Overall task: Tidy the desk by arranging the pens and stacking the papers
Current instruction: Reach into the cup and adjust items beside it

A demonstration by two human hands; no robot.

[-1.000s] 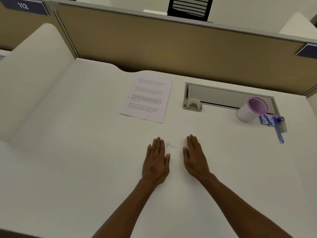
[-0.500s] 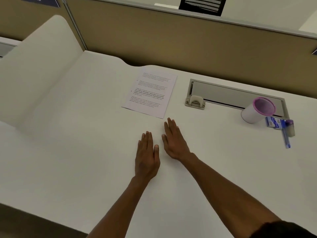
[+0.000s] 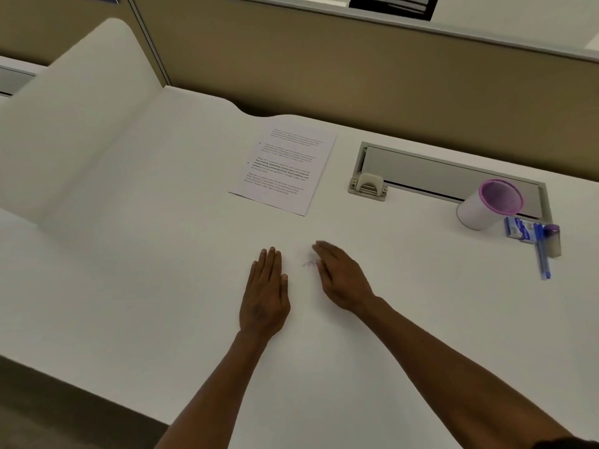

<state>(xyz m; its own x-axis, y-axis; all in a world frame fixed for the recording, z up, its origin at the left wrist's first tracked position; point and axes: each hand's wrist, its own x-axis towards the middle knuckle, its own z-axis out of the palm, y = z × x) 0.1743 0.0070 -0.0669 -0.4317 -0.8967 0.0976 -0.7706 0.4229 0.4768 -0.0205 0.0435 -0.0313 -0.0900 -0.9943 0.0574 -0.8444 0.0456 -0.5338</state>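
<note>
A printed paper sheet [image 3: 285,168] lies flat at the middle back of the white desk [image 3: 129,254]. A blue pen [image 3: 543,254] lies at the far right, beside a white cup with a pink rim [image 3: 489,205]. My left hand [image 3: 265,296] rests flat on the desk, fingers straight, holding nothing. My right hand [image 3: 343,277] is just to its right, flat, slightly blurred and empty. Both hands are well in front of the paper and far left of the pen.
A small blue box [image 3: 518,228] and a purple-capped container [image 3: 552,239] sit next to the pen. A grey cable tray slot [image 3: 447,170] with a latch [image 3: 368,186] is set into the desk. Tan partition walls [image 3: 324,69] stand behind; faint ink marks [image 3: 308,260] lie between my hands.
My right hand moved toward the paper, then drew back to the right, away from my left hand. The camera view has shifted slightly. Nothing was picked up.
</note>
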